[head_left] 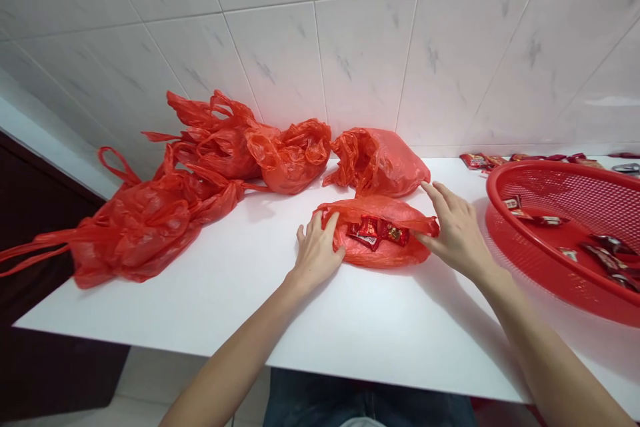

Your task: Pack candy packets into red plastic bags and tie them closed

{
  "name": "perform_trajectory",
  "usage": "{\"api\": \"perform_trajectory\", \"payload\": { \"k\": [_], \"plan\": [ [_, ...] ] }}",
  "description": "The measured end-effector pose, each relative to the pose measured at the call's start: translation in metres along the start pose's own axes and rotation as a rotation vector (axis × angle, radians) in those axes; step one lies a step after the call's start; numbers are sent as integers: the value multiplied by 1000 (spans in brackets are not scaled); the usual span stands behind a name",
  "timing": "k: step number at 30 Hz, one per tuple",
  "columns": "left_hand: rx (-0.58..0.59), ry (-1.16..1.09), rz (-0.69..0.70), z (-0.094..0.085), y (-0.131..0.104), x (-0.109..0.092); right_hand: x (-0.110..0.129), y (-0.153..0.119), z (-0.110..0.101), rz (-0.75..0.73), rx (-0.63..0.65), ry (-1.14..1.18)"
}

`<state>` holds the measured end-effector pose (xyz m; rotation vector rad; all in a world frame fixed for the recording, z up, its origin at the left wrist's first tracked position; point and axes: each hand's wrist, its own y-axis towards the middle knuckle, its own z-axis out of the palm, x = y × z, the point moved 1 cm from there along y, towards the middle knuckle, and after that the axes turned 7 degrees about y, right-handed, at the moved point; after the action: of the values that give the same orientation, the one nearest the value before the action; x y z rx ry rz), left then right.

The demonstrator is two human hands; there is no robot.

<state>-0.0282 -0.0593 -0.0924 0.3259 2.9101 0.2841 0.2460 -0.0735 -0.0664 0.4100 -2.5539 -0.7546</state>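
Observation:
A red plastic bag (385, 257) lies on the white table in front of me, its mouth spread and several small wrapped packets (370, 228) showing inside. My left hand (319, 247) grips the bag's left edge between thumb and fingers. At the right end, my right hand (455, 227) has its thumb against the bag's edge, while its fingers stretch out apart from the thumb, above the table. Just behind stands another red bag (395, 157), close to my right fingertips.
More red bags (290, 153) line the wall and the table's left side (145, 220). At the right is a red mesh basket (540, 260) with several packets in it; more packets (483, 161) lie behind it. A tiled wall (365, 53) bounds the table's back.

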Motion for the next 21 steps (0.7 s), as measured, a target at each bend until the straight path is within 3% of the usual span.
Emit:
{"api": "perform_trajectory", "payload": {
  "k": [4, 8, 11, 16, 21],
  "plan": [
    [8, -39, -28, -3, 2, -3, -12, 2, -7, 304, 159, 221],
    [-76, -111, -27, -3, 5, 1, -2, 7, -20, 480, 176, 656],
    [-152, -217, 19, -3, 9, 7, 11, 9, -27, 487, 145, 913],
    [-315, -519, 92, -13, 19, 14, 10, 15, -23, 479, -12, 1056],
    [-425, -896, 94, -54, 35, 17, 1, 35, -29, 479, -105, 1141]
  ]
}}
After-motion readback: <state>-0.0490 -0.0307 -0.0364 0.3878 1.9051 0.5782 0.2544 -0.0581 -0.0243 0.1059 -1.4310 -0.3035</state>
